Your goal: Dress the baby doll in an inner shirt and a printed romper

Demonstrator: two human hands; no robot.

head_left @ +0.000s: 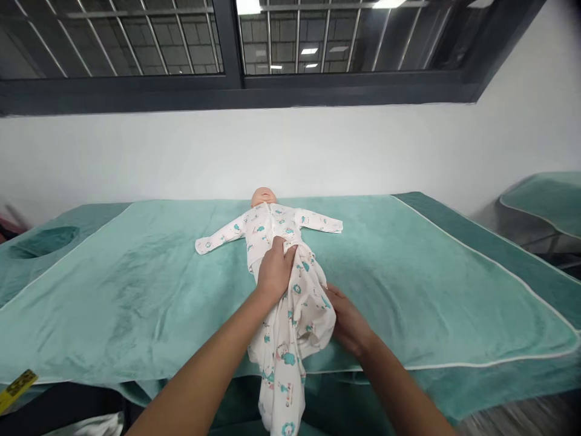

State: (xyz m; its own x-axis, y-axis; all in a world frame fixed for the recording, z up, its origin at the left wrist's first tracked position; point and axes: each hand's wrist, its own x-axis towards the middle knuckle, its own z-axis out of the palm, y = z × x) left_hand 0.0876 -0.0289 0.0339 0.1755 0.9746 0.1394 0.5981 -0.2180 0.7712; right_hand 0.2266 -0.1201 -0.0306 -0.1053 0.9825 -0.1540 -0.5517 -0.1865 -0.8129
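Note:
A baby doll [264, 197] lies on its back on a teal towel [408, 266], head toward the wall, arms spread. It wears a white printed sleepsuit [267, 227]. A second white printed garment [290, 315] is bunched over its lower body and hangs off the near edge. My left hand [273, 269] is closed on this garment at the doll's waist. My right hand [347, 324] presses the bunched cloth from the right side, fingers partly under it.
The towel covers a padded table [431, 203] with a face hole [43, 240] at the left end. A white wall and dark window stand behind. Another teal-covered table [544, 200] sits at right. A yellow object [16, 387] pokes in at lower left.

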